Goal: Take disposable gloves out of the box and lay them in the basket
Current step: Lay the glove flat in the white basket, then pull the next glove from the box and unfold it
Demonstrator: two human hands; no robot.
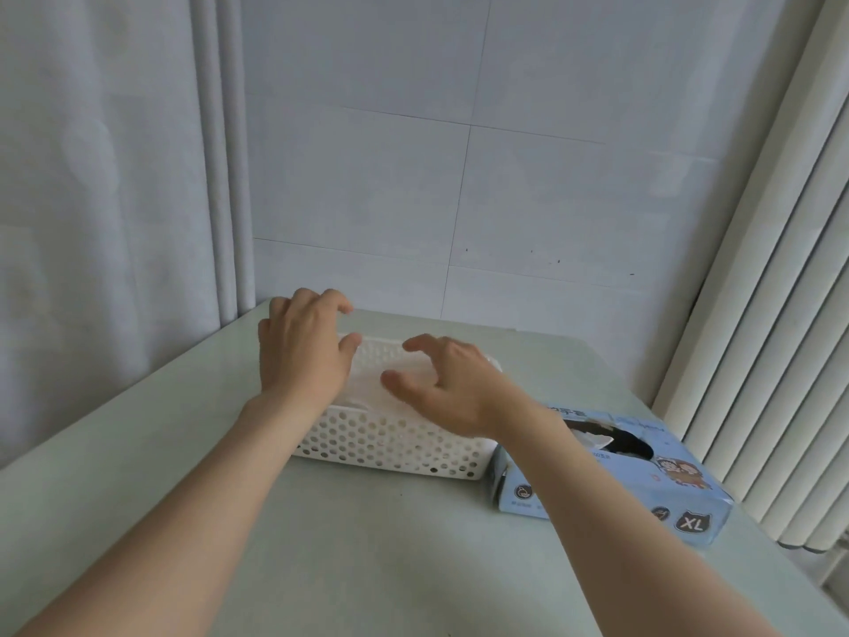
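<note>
Head view has your left hand (pixel 303 351) and right hand (pixel 441 388) over the white basket (pixel 390 448), fingers loosely curled and gripping nothing, above a pale layer that looks like gloves (pixel 367 386) lying flat inside. Thin film may cling to your fingertips and lift out with them, and your right forearm crosses the box (pixel 643 489) and could nudge it. Basket and box both run roughly left to right, slot upward; the gloves' own direction is unclear.

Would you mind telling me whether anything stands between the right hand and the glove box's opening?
Nothing visible does. The right hand hovers over the basket; the glove box lies right beside it, opening upward, crossed only by the person's own forearm.
</note>
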